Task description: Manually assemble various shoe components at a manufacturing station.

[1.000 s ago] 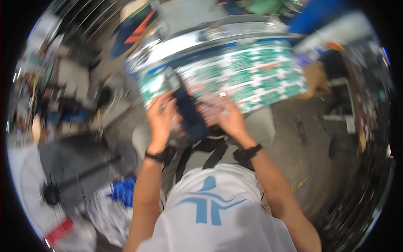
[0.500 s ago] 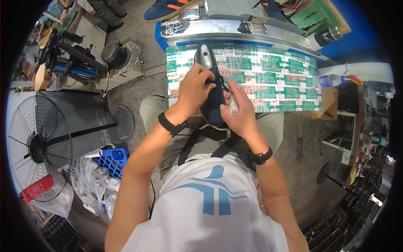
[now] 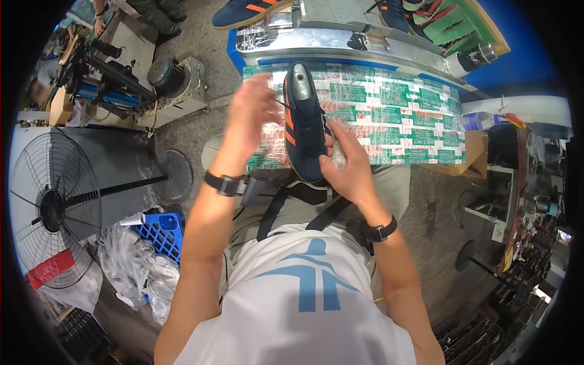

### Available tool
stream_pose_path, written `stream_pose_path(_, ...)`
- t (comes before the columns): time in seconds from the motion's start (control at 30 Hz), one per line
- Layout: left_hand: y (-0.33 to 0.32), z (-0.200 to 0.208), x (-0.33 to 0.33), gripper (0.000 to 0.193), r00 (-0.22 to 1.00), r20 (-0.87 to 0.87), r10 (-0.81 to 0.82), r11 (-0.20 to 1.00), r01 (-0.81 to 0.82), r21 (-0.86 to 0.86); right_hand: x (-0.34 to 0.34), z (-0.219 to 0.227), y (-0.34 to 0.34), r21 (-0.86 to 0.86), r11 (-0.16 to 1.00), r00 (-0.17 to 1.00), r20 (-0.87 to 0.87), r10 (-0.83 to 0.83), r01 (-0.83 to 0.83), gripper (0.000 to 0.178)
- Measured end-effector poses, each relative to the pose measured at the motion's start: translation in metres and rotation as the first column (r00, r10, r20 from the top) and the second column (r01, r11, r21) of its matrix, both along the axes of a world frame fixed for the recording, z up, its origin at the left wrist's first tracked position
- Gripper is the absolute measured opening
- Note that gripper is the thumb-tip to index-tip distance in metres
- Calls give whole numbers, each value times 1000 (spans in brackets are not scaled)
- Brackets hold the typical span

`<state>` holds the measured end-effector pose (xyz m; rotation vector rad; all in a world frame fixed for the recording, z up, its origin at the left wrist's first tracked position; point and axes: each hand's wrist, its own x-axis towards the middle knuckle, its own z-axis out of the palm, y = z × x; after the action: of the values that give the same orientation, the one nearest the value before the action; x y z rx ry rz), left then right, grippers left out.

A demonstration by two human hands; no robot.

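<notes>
A dark navy sneaker (image 3: 311,146) with orange side stripes points its toe toward me over the near edge of the taped surface. A silvery last (image 3: 302,88) with a round hole fills its opening. My right hand (image 3: 348,159) grips the shoe's right side near the toe, thumb on the upper; something whitish and crumpled shows by its palm. Left of the shoe, my left hand (image 3: 252,115) is raised and smeared by motion. A dark shoelace (image 3: 282,105) stretches from the shoe to its fingers, which look closed on it.
Green-and-white printed tape covers the work surface (image 3: 389,115). Behind it runs a metal-edged machine bench (image 3: 413,48) bearing other sneakers (image 3: 249,13). A plastic bottle (image 3: 480,120) lies at the right. Leftward are a floor fan (image 3: 53,210), a motor (image 3: 167,78) and a blue crate (image 3: 163,234).
My left hand has moved left, off the top of the shoe, drawing the lace out sideways. The orange stripes now show. My right hand has kept its hold.
</notes>
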<state>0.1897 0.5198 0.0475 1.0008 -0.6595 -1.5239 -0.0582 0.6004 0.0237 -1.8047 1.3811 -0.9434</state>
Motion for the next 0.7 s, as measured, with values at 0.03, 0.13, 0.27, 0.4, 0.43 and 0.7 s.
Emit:
stream_pose_path(0.03, -8, -24, 33, 54, 1000, -20, 5, 985, -8, -173, 5, 5, -3, 1, 998, 998, 0, 56, -56, 79)
stream_pose_path(0.13, -30, -56, 95, 54, 915, 295, 274, 942, -317, 110, 20, 4, -17, -138, 977, 978, -153, 140, -161, 81)
stream_pose_path(0.27, -36, -122, 102, 64, 276, 930, 243, 969, -105, -222, 29, -13, -27, -178, 941, 893, -406, 195, -287, 83)
stream_pose_path(0.4, -61, -82, 16, 91, 531, 837, -129, 972, 237, 0, 26, -7, -27, -120, 941, 867, -438, 237, -317, 82)
stream_pose_path(0.43, -69, -68, 9, 95, 661, 675, -328, 916, 398, 55, 25, -3, -28, -79, 950, 882, -402, 248, -303, 80)
stream_pose_path(0.7, -76, -81, 7, 99, 776, 557, -294, 951, 295, 92, 55, -5, -28, 85, 985, 982, -100, 159, -151, 68)
